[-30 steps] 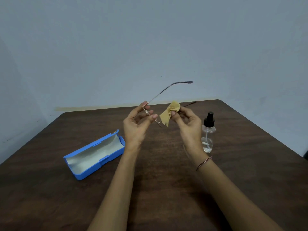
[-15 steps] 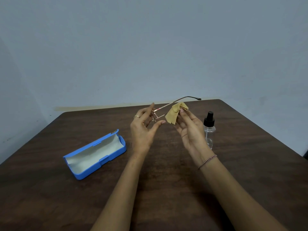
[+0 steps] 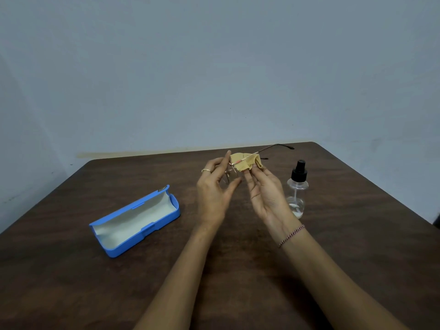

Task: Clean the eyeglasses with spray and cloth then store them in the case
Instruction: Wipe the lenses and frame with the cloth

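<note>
1. The eyeglasses (image 3: 228, 174) are held above the surface (image 3: 333, 234), between the open case (image 3: 133, 217) and the spray bottle (image 3: 297, 186). One temple points away toward the far edge.
2. The front of the frame is pinched between thumb and fingers of the left hand (image 3: 213, 194). The cloth (image 3: 245, 163) is pinched by the fingertips of the right hand (image 3: 266, 194) and lies bunched against the frame near the temple's hinge.
3. Wiping is judged to be the step in hand. It is best done with a lens sandwiched in a fold of the cloth, so that both faces are rubbed together and bare fingertips are kept off the glass.
4. The frame is better gripped at the rim or bridge than by a temple, and only light pressure is applied, so that the thin metal is not bent.
5. How clean the lenses are cannot be told, as they are barely visible.
6. The case is open with its lining upward, ready once the temples are folded.
</note>
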Demonstrator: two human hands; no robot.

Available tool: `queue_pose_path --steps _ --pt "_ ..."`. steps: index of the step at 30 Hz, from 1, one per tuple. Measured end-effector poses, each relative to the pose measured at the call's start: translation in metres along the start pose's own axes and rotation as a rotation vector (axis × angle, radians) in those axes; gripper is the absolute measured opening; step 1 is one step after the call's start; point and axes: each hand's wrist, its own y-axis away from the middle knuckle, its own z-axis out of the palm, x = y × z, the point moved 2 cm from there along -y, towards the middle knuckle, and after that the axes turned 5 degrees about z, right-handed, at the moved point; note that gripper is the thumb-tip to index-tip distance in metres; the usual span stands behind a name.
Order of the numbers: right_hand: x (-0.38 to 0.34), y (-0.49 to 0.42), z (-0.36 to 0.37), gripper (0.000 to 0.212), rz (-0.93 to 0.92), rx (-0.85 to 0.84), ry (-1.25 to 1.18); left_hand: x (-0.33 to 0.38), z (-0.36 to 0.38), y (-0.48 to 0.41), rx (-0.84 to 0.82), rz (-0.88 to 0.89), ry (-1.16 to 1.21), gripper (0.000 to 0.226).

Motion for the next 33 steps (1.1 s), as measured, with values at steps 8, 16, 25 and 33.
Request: queue_pose_path --steps 8,16,25,33 --pt "0.001 0.002 0.001 0.013 -0.018 -0.058 0.090 0.002 -0.001 0.000 0.023 0.057 -0.116 0.068" --pt "0.003 0.005 0.002 0.016 -0.067 -0.040 0.244 0.005 -0.001 0.003 -0.007 0.131 -0.193 0.067" --pt "0.005 0.005 0.004 0.014 -0.066 -0.065 0.313 0.004 -0.002 0.003 -0.011 0.176 -0.240 0.062" --pt "-0.003 0.005 0.002 0.011 -0.095 -0.041 0.253 0.005 -0.002 0.005 -0.024 0.217 -0.256 0.065"
